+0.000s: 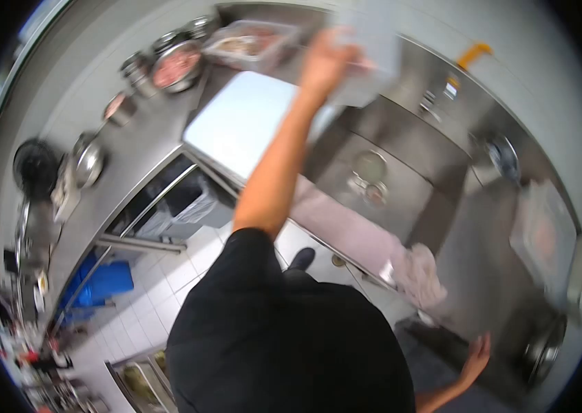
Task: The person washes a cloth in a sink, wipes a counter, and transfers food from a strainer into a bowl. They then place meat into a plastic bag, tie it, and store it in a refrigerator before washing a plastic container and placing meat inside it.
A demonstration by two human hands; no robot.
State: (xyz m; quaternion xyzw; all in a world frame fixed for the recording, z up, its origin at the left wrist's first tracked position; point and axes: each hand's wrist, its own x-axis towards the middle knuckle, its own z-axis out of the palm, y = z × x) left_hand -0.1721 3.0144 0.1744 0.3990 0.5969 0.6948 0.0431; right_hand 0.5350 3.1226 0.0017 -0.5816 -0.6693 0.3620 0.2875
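Observation:
My left hand is stretched out over the back of the sink, its fingers closed on a pale, flat-sided plastic piece that is blurred and held up near the wall. Beneath that arm, a white cutting board lies on the counter beside the sink. A pinkish towel drapes along the sink's front edge, bunched at its right end. Low on the right, my right hand is close to the counter's front edge, with fingers extended and nothing in them.
A clear tub of meat and a metal bowl of pink meat stand at the back left. On the right, a translucent plastic container leans by the wall. A blue plastic stool is under the left counter.

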